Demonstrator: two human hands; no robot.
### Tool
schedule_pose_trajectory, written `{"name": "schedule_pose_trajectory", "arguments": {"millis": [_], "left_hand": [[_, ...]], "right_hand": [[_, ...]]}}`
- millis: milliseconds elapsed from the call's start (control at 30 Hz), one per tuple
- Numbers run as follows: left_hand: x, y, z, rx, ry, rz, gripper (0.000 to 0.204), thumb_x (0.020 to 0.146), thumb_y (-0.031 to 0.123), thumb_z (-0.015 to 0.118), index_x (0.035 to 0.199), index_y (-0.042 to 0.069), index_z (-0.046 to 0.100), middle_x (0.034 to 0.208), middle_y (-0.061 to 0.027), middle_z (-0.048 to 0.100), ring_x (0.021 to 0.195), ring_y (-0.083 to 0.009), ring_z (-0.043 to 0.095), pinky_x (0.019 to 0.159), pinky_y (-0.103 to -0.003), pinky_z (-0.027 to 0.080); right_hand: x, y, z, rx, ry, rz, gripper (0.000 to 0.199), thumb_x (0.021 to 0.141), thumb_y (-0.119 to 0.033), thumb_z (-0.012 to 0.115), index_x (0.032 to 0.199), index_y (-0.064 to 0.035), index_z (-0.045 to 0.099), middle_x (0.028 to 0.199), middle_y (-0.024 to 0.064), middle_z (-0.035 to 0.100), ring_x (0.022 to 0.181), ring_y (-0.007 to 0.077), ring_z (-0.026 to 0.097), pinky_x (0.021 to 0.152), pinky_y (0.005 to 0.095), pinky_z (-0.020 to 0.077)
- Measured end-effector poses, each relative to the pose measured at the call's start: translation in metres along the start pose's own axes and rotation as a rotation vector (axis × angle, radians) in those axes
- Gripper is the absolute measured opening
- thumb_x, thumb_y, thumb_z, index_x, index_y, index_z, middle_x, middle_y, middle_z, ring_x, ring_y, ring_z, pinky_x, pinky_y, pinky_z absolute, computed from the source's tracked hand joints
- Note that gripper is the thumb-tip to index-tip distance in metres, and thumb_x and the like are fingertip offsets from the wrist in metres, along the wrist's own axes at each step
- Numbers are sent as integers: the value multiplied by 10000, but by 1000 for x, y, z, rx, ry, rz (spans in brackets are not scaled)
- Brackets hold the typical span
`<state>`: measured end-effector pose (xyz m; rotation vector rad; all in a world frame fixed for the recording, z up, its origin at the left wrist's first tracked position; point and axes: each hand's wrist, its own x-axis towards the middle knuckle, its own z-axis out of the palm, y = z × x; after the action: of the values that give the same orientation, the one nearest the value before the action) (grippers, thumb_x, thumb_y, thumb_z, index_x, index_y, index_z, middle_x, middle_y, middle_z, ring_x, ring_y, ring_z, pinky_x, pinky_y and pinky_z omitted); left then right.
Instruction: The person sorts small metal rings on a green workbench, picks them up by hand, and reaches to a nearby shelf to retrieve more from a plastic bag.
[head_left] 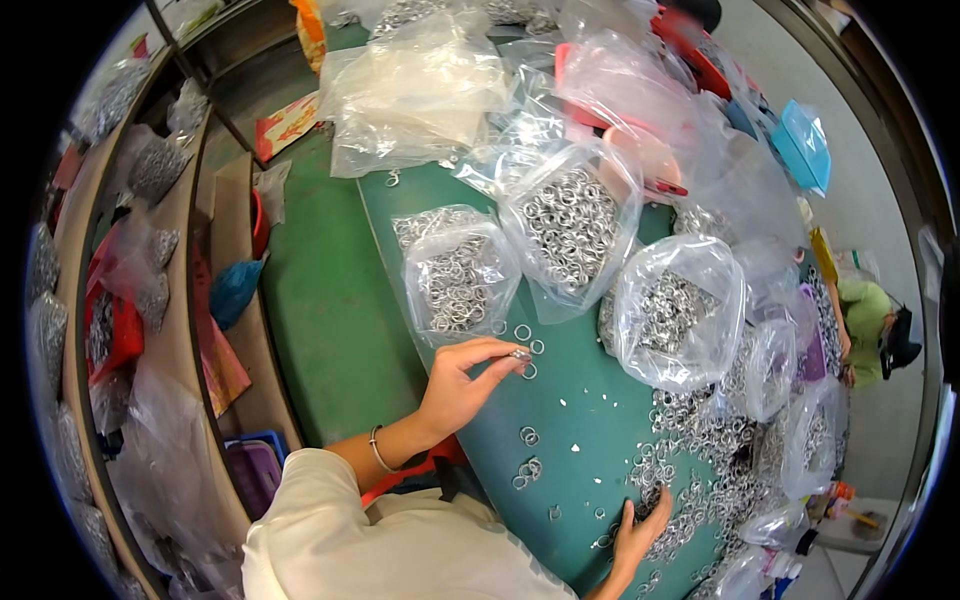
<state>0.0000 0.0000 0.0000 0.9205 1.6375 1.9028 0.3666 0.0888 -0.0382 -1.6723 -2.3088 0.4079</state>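
My left hand (468, 385) is over the green table, thumb and forefinger pinched on a small silvery metal piece (520, 354). Its exact shape is too small to make out. Loose metal rings (538, 347) lie around those fingertips. My right hand (640, 535), thumb and fingers apart, rests at the near edge of a spread heap of small metal parts (690, 500); its fingertips touch the heap, and nothing shows in its grasp. Just beyond my left hand stands a clear bag of metal rings (458, 285). Several more rings (528, 470) lie between the hands.
Two more open clear bags, a bag of rings (572, 225) and a bag of smaller metal parts (675, 315), stand further right. Flat plastic bags (415, 95) cover the far end. Shelves (190, 300) line the left side. A person in green (865, 325) is at the right.
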Motion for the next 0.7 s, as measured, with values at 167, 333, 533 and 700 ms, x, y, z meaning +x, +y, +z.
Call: {"name": "schedule_pose_trajectory", "arguments": {"millis": [167,333,533,700], "left_hand": [[-5,-4,22,-144,-18,-234,198,868,-8,583,1056,-25,645,851,-95,675,741,-116,625,692,-231,493],[-5,-8,44,-167,-126,-250,197,899,7,537,1075,-16,623,755,-51,634,674,-98,589,640,-226,481],[-9,-17,68,-69,-302,-321,133,890,60,579,978,-24,631,728,-47,636,659,-86,595,619,-223,486],[-5,-15,79,110,-408,-309,76,872,46,599,903,-18,625,731,-32,628,659,-75,577,620,-207,463]], "right_hand": [[1,-2,-15,-24,-9,-18,651,768,-123,687,1337,-6,391,1357,183,427,1300,359,344,1079,475,223],[2,-11,-14,2,-28,-26,593,730,-119,725,1265,-33,484,1335,142,458,1288,347,370,1072,494,240],[-7,-16,-18,92,-52,-29,479,717,-108,729,1164,-41,570,1289,119,506,1259,326,409,1083,498,222],[8,-17,-30,205,39,14,366,737,-74,703,1087,-27,606,1186,129,569,1146,314,492,1045,438,283]]}}
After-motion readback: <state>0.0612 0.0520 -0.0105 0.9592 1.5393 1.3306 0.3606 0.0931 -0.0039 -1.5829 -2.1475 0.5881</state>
